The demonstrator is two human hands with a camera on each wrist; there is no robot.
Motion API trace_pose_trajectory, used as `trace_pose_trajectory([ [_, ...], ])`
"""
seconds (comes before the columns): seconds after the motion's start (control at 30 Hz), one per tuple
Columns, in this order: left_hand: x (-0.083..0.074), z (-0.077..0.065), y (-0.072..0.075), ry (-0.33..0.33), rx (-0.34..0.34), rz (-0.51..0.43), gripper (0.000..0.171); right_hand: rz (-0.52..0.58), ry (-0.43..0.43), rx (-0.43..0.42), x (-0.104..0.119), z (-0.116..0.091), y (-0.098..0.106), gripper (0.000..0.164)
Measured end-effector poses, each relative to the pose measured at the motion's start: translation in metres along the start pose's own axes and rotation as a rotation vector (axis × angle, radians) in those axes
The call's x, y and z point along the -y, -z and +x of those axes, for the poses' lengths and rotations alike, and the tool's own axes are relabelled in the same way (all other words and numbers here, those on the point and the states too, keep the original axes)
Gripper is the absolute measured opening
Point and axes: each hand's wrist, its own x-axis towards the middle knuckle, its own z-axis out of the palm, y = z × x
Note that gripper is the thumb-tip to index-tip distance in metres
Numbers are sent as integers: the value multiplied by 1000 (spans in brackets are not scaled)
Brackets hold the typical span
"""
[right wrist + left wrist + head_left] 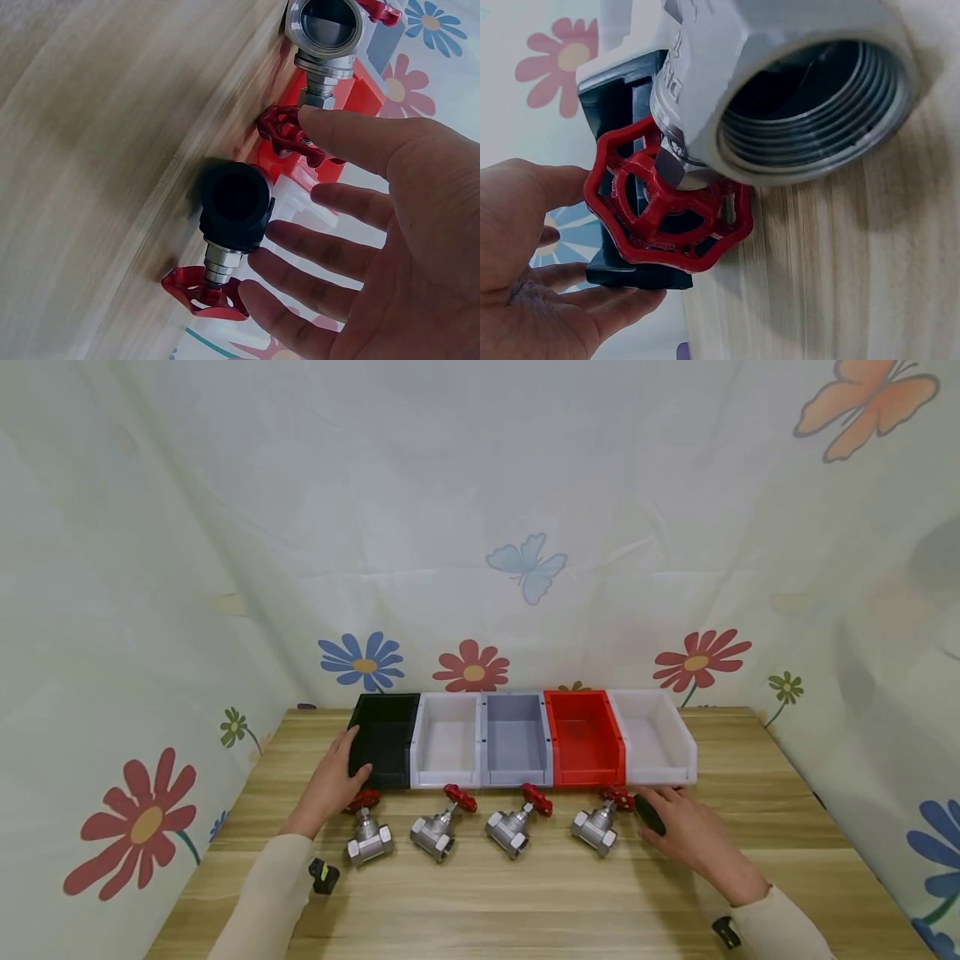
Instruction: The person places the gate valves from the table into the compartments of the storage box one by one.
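My left hand is at the left wall of a black bin, with its fingers extended along the outside and the thumb near the front edge. A silver valve with a red handwheel lies just in front of that bin. Over on the right, my right hand reaches over a black valve with a red handwheel. Its fingers are spread, with the fingertips close beside the valve; whether they touch it is unclear. The hand partly hides this valve in the head view.
Right of the black bin stand a white bin, a grey bin, a red bin and another white bin, side by side. More silver valves lie in front on the wooden table. A flowered curtain hangs behind.
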Motion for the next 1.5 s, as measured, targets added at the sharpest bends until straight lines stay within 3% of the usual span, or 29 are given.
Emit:
trace_pose_trajectory([
  [0.33,7,16,4,-48,-66,72,67,6,-49,49,-2,2,0,66],
  [0.7,14,22,5,22,7,78,66,40,-82,81,0,4,4,62],
  [0.93,14,22,5,-4,-13,85,66,53,-77,67,1,6,3,63],
  [1.5,19,20,4,-34,11,61,68,44,-98,51,-8,11,-16,58],
])
